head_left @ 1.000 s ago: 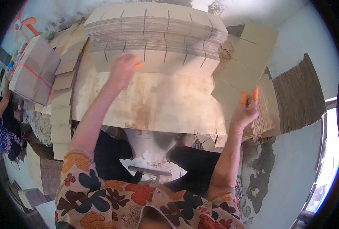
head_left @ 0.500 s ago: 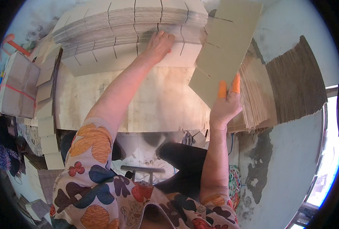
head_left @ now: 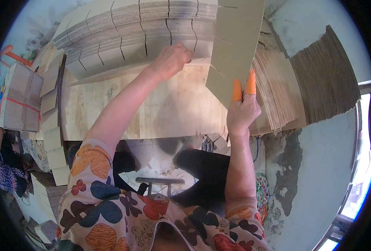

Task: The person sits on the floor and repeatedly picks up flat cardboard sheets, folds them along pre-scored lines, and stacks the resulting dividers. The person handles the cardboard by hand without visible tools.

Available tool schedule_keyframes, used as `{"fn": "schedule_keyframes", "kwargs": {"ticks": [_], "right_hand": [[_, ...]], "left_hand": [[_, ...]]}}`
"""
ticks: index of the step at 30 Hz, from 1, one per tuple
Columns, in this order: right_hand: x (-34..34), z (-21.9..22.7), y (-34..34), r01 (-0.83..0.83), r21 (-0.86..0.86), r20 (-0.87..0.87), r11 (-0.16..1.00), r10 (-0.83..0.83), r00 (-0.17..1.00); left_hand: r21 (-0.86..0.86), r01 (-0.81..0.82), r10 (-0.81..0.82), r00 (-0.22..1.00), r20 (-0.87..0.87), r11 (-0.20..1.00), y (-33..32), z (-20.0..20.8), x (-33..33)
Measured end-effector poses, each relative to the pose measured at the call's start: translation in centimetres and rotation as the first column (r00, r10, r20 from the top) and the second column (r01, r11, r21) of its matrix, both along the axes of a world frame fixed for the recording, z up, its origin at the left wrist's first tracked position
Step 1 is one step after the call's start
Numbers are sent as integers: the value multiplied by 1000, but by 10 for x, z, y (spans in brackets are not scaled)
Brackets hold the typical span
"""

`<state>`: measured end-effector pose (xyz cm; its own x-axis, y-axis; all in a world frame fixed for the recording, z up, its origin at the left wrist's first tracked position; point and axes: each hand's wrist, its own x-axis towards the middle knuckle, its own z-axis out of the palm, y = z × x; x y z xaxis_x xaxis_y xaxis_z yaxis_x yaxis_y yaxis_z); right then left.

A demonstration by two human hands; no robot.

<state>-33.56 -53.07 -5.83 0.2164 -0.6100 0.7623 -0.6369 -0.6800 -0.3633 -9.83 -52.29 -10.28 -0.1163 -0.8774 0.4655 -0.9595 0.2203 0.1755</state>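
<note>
A long flat cardboard divider (head_left: 235, 46) with short slots along its left edge stands slanted at the right of the big stack. My right hand (head_left: 244, 109) grips its lower end, orange finger covers on two of the digits. My left hand (head_left: 171, 62) is closed, its fingers curled at the front face of a wide stack of slotted cardboard dividers (head_left: 129, 31). Whatever those fingertips hold is hidden behind the knuckles. The stack's slots line up in dark lines, and its front sheet leans down toward the wooden tabletop (head_left: 110, 108).
At right, light cardboard sheets (head_left: 277, 92) lean beside a darker brown stack (head_left: 327, 79). Overlapping cardboard pieces (head_left: 51, 121) line the table's left edge, beside a strapped carton (head_left: 21, 96) and an orange-handled tool (head_left: 16, 54). Another person's patterned sleeve (head_left: 3, 167) shows far left.
My left hand has come down and nearer along the stack's front. The divider in my right hand has swung more upright and shifted left.
</note>
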Motion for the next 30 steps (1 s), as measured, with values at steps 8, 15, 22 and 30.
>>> {"fn": "schedule_keyframes", "kwargs": {"ticks": [8, 15, 22, 30], "right_hand": [[-6, 1, 7, -4, 131, -47, 991, 11, 999], [-9, -4, 5, -76, 163, -84, 984, 91, 992], [-6, -18, 4, -138, 168, -116, 976, 159, 980], [-11, -24, 13, -130, 208, -103, 969, 154, 983]], "left_hand": [[-95, 71, -61, 993, 99, 993, 10, 14, -38], [-99, 115, -104, 988, 114, 988, 20, 19, -55], [-104, 191, -173, 971, 165, 976, 40, 29, -82], [-88, 96, -92, 994, 51, 991, 50, 17, -81]]}}
